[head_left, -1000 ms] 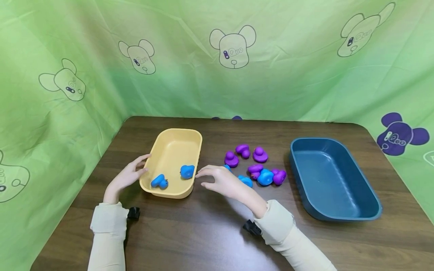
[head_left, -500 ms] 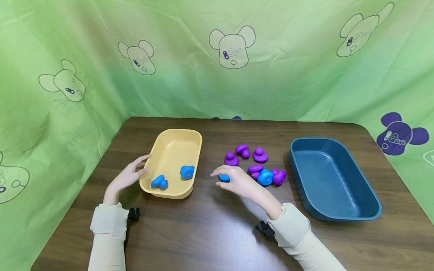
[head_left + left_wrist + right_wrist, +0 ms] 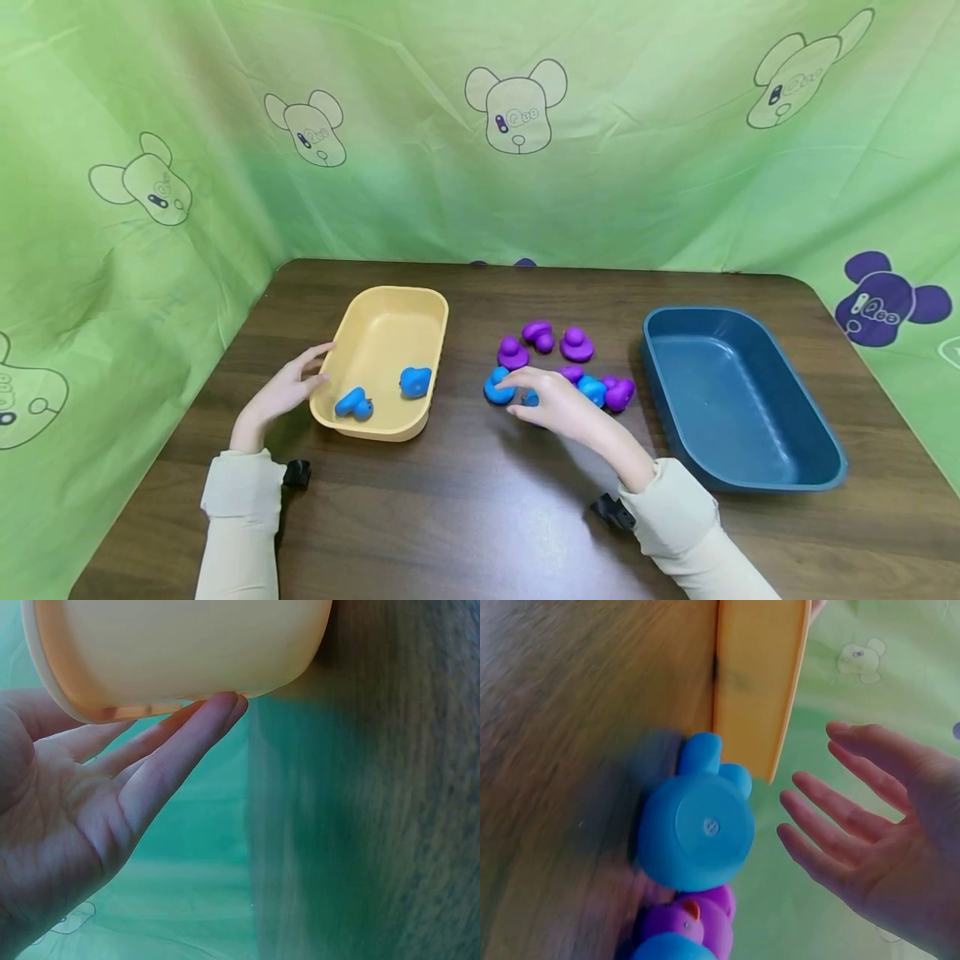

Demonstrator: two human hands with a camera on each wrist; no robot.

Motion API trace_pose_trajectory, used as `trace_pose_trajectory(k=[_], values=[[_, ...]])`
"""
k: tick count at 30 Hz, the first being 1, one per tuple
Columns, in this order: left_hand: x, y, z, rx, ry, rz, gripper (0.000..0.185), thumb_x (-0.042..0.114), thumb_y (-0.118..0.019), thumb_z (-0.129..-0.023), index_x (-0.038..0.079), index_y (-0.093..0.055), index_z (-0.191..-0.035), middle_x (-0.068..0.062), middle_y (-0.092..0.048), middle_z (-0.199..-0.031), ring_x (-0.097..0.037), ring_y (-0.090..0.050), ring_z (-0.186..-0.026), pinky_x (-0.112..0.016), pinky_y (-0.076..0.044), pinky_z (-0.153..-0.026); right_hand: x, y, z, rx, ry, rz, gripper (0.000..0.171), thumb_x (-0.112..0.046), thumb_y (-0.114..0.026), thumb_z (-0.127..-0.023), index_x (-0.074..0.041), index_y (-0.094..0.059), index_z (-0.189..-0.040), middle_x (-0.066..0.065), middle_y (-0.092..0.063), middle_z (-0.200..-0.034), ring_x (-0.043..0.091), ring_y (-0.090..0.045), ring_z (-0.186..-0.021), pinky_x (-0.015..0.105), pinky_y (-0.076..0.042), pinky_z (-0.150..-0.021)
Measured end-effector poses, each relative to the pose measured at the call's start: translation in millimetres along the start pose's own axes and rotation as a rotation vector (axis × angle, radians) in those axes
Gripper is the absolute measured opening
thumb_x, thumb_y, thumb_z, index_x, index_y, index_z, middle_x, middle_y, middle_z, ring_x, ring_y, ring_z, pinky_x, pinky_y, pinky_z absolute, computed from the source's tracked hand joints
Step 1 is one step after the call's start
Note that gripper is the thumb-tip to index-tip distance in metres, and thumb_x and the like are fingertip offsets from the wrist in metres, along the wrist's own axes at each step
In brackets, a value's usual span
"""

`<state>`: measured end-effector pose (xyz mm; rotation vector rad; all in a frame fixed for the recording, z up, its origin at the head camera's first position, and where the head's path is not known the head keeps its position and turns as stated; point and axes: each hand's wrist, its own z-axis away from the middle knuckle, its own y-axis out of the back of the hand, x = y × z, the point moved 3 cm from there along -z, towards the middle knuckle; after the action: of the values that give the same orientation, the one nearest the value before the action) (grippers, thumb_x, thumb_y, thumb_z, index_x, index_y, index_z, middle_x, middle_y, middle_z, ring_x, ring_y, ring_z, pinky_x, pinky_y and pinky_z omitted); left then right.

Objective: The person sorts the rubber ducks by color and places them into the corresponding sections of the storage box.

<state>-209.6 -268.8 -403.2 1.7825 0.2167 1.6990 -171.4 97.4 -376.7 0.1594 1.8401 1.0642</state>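
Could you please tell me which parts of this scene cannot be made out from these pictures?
- Head view: the right hand covers part of the duck pile, so the number of blue ducks there is unclear.
- Head view: whether its fingertips touch the blue duck cannot be told.
- Left wrist view: the yellow tray is cut off by the top edge; its contents are hidden.
- Right wrist view: the table is blurred.

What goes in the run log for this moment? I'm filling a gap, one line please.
left hand: touches yellow tray | right hand: open beside blue duck | tray: two blue ducks | blue bin: empty
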Motion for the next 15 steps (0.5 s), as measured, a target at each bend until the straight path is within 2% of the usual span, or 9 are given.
trace_pose_trajectory(k=[6, 10, 15], values=[[0.8, -0.3, 0.2, 0.002, -0.011, 0.005, 0.049, -0.004, -0.043, -0.088, -0.006, -0.027, -0.134, -0.035, -0.044, -0.116, -0.04, -0.051, -0.099, -0.037, -0.045, -0.076, 6, 4, 6, -0.006, -0.028, 0.057, 0.029, -0.006, -0.064, -0.079, -0.002, -0.061, -0.108, 0.009, -0.059, -0.109, 0.022, -0.056, -0.093, 0.037, -0.044, -0.08], [-1.2, -1.0, -0.4, 0.007, -0.013, -0.005, 0.048, -0.004, -0.043, -0.088, -0.005, -0.028, -0.134, -0.034, -0.045, -0.117, -0.04, -0.05, -0.101, -0.035, -0.045, -0.077, 9, 6, 10, -0.009, -0.047, 0.083, 0.03, -0.007, -0.064, -0.079, -0.002, -0.061, -0.108, 0.011, -0.058, -0.11, 0.024, -0.054, -0.102, 0.038, -0.042, -0.085], [-2.4, -0.9, -0.8, 0.011, -0.011, -0.013, 0.049, -0.003, -0.043, -0.088, -0.004, -0.028, -0.134, -0.032, -0.045, -0.117, -0.04, -0.049, -0.103, -0.034, -0.044, -0.078, 13, 8, 14, -0.029, -0.077, 0.089, 0.031, -0.008, -0.064, -0.08, -0.001, -0.06, -0.109, 0.012, -0.058, -0.11, 0.028, -0.052, -0.104, 0.04, -0.041, -0.087]])
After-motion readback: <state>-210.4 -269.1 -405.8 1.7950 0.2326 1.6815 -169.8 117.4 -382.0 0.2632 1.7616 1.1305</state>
